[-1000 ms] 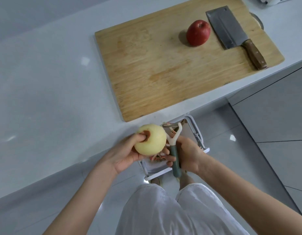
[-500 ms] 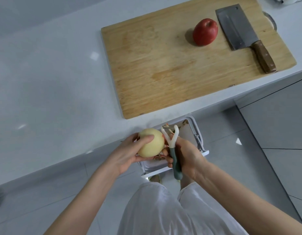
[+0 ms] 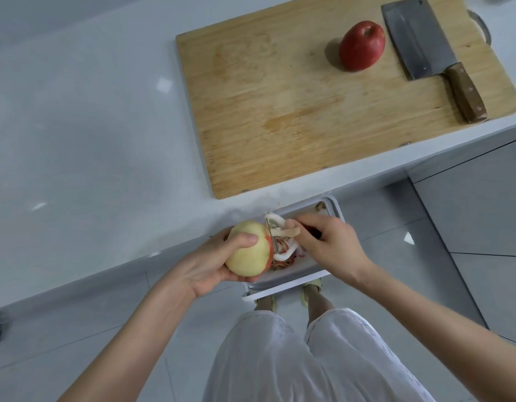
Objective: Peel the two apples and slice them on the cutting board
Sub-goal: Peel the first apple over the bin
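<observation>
My left hand (image 3: 210, 265) grips a mostly peeled pale yellow apple (image 3: 246, 250) over the bin, thumb on top; a strip of red skin remains on its right side. My right hand (image 3: 329, 245) holds a white Y-shaped peeler (image 3: 275, 236) with its blade against that red strip, and a curl of peel hangs from it. A whole red apple (image 3: 362, 44) stands on the wooden cutting board (image 3: 280, 111) at the upper right, beside a cleaver (image 3: 425, 44) with a brown handle.
A white waste bin (image 3: 297, 274) with peelings stands on the floor below the hands, against the white counter (image 3: 91, 140) edge. Grey cabinet fronts are at the right. My legs and feet are below.
The right hand turned the peeler from upright to lying sideways against the apple's right side. The left hand rotated the apple, exposing a red strip. The camera moved closer.
</observation>
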